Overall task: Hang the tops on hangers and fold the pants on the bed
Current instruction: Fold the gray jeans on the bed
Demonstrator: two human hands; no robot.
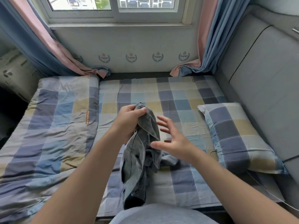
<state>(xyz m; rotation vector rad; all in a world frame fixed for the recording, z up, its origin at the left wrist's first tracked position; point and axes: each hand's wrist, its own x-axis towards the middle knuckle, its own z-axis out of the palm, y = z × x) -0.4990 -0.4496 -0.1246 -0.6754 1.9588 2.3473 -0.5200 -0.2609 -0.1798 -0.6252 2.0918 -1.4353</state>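
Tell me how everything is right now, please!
Jeans: bunched, unfolded, dangling from the left hand.
Left hand: gripping the jeans.
Right hand: open, fingers spread.
Pillow: lying flat on the bed.
Curtains: pulled aside.
Window: looks shut.

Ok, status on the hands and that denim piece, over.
Left hand grips denim garment at its top, bunched, lower end hanging toward the bed. Right hand open beside it. Not yet folded. Pillow right, quilt left.

Checks everywhere, we saw!
We caught washed grey-blue denim pants (134, 172) against a sheet (178, 97) checked in navy, pale blue and sand; the pillow (234, 136) and quilt (48, 126) matched it, and the curtains (212, 38) ran pink and blue.
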